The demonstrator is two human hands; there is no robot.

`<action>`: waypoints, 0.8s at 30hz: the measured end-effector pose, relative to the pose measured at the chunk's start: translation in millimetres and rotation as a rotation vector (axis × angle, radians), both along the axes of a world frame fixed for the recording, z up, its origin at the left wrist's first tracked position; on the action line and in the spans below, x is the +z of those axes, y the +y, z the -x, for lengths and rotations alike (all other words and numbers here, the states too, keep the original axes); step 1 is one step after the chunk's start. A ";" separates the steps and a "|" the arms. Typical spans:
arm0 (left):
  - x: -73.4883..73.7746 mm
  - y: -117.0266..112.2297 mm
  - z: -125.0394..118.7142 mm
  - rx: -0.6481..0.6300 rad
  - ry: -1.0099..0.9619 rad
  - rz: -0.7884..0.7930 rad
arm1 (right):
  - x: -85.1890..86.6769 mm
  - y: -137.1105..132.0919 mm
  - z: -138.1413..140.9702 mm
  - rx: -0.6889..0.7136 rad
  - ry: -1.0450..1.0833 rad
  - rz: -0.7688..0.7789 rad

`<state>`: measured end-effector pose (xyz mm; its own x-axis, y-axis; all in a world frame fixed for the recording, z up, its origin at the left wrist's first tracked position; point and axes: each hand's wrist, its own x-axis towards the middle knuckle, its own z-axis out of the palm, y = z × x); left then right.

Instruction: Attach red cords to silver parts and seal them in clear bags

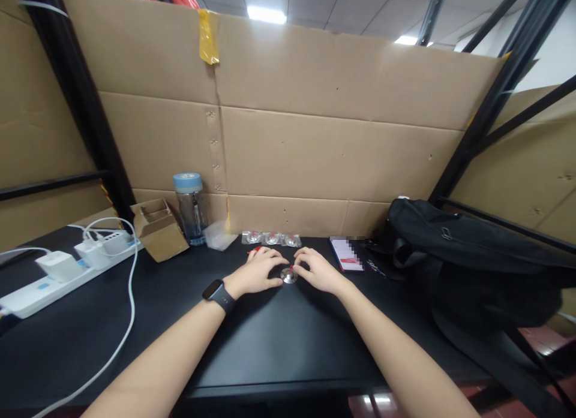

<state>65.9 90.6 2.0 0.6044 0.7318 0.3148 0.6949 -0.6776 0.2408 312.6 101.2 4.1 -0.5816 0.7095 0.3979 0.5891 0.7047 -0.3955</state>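
Observation:
Both my hands rest on the black table (279, 334) near its back edge. My left hand (257, 273), with a black watch on the wrist, and my right hand (317, 270) meet around a small round silver part (288, 276) with a bit of red on it. Fingers of both hands curl in and touch that part from either side. Just behind the hands lies a row of three small clear bags (271, 238) with silver and red parts inside.
A water bottle with a blue lid (191, 209), a small open cardboard box (158, 229) and a clear plastic bag (219, 234) stand back left. A white power strip with chargers and cables (63, 271) lies far left. A card (345, 253) and a black bag (468, 256) sit right. Cardboard walls surround.

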 end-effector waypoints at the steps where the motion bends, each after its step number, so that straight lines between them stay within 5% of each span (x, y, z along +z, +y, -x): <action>1: 2.9 2.8 7.1 0.032 -0.002 -0.029 | 1.9 1.6 -4.0 -0.008 -0.007 0.001; 6: 13.0 19.4 51.9 0.292 0.041 -0.159 | 10.1 12.5 -37.0 -0.122 -0.116 0.030; 9: 11.4 26.7 66.9 0.324 0.059 -0.125 | 9.1 19.3 -53.5 -0.141 -0.180 0.108; 24: -1.4 24.1 49.3 0.233 0.077 -0.089 | 4.3 27.0 -61.8 -0.147 -0.177 0.153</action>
